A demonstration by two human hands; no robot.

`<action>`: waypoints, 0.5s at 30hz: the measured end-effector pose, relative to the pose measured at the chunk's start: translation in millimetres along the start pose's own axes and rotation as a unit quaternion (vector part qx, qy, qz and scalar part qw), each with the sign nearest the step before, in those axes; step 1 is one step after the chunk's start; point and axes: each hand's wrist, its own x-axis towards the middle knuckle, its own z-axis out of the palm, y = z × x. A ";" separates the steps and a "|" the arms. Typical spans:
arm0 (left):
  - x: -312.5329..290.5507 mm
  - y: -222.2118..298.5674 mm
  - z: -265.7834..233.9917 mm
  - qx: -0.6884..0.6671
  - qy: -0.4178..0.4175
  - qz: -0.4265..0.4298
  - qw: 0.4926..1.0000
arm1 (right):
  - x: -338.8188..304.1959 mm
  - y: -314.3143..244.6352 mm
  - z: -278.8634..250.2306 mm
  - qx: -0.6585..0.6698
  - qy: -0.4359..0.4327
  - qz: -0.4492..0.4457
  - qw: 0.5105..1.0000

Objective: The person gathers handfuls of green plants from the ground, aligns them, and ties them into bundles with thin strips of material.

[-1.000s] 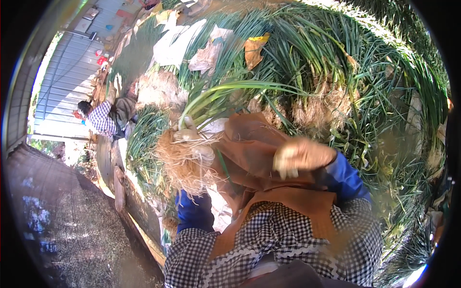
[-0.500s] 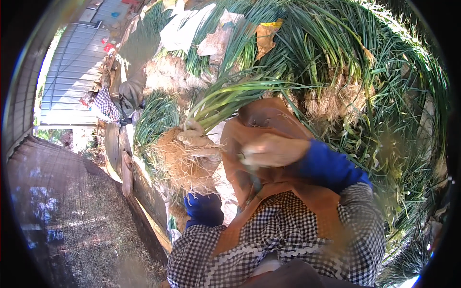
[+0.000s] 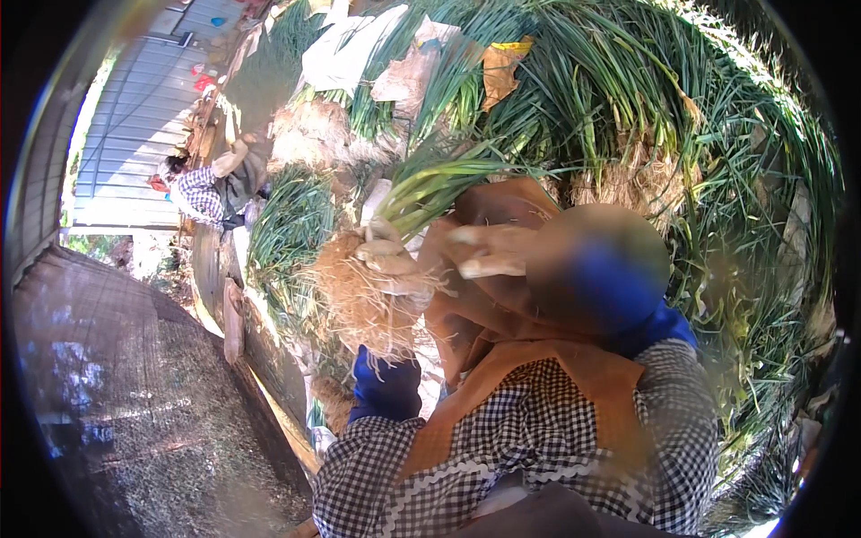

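Note:
My left hand [image 3: 387, 254] is closed round a bunch of green onions [image 3: 430, 193]. Their tangled tan roots [image 3: 354, 291] spill over and below my fingers, while the long green leaves stretch up and to the right. My right hand [image 3: 491, 252] hovers over the brown apron [image 3: 502, 202] on my lap, a short way right of the bunch. Its fingers point left toward the bunch, stretched out with a gap between them, and I see nothing held there. A round blur covers the back of that hand and part of its blue cuff.
Heaped green onions [image 3: 574, 72] with roots [image 3: 641, 175] spread across the far side and right. White sacking [image 3: 350, 54] and a torn orange-brown bag [image 3: 502, 72] lie on them. Wooden beams [image 3: 235, 318] run along my left. Farther left, another person [image 3: 202, 193] bends near a metal wall [image 3: 134, 125].
My right hand has risen slightly, its fingers now spread toward the bunch. The bunch in my left hand has shifted slightly right. At the left, the other person has leaned and reached out an arm.

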 end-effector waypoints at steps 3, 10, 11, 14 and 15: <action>-12.9 -0.4 -2.8 0.002 -0.009 -0.006 1.000 | 28.2 -22.0 26.2 0.333 -0.011 -0.117 0.936; -36.3 10.7 -11.2 -0.016 -0.049 -0.006 0.999 | -68.7 42.4 -10.1 0.354 0.156 -0.050 0.921; -36.2 11.3 -13.9 -0.020 -0.054 -0.009 0.998 | -70.8 50.5 -13.0 0.275 0.215 0.010 0.937; -39.2 12.3 -16.9 -0.031 -0.064 -0.026 0.997 | -35.8 52.8 2.6 0.021 0.251 0.065 0.966; -38.3 13.7 -19.7 -0.033 -0.065 -0.034 0.997 | -15.6 48.0 11.9 -0.040 0.241 0.013 0.970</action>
